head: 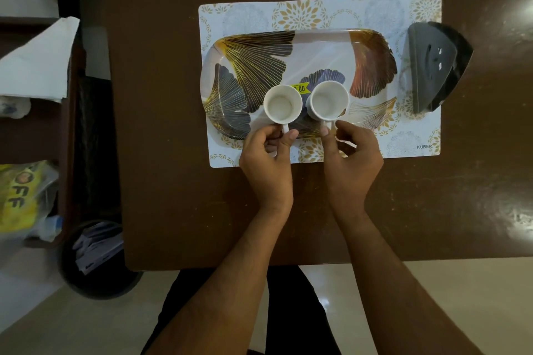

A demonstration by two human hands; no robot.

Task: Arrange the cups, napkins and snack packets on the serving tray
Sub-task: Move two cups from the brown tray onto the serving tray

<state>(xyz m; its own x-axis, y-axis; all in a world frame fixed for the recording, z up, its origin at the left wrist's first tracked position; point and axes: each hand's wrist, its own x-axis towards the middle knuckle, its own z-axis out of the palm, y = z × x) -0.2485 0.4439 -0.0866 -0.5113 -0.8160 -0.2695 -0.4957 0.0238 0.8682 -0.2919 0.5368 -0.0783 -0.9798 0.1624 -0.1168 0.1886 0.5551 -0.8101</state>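
Two empty white cups stand side by side over the near half of the leaf-patterned serving tray (pixel 317 46). My left hand (pixel 266 158) pinches the handle of the left cup (pixel 282 104). The right cup (pixel 328 100) is held the same way by my right hand (pixel 353 155), fingers on its handle. Both handles point toward me. A yellow price sticker (pixel 300 87) shows on the tray between the cups. Whether the cups rest on the tray or hover just above it I cannot tell. No napkins or snack packets lie on the tray.
The tray lies on a white floral placemat (pixel 317 8) on a dark brown table (pixel 173 181). A black wedge-shaped holder (pixel 435 66) stands at the placemat's right end. At left are white paper (pixel 37 63), a yellow bag (pixel 23 196) and a dark bin (pixel 95 256).
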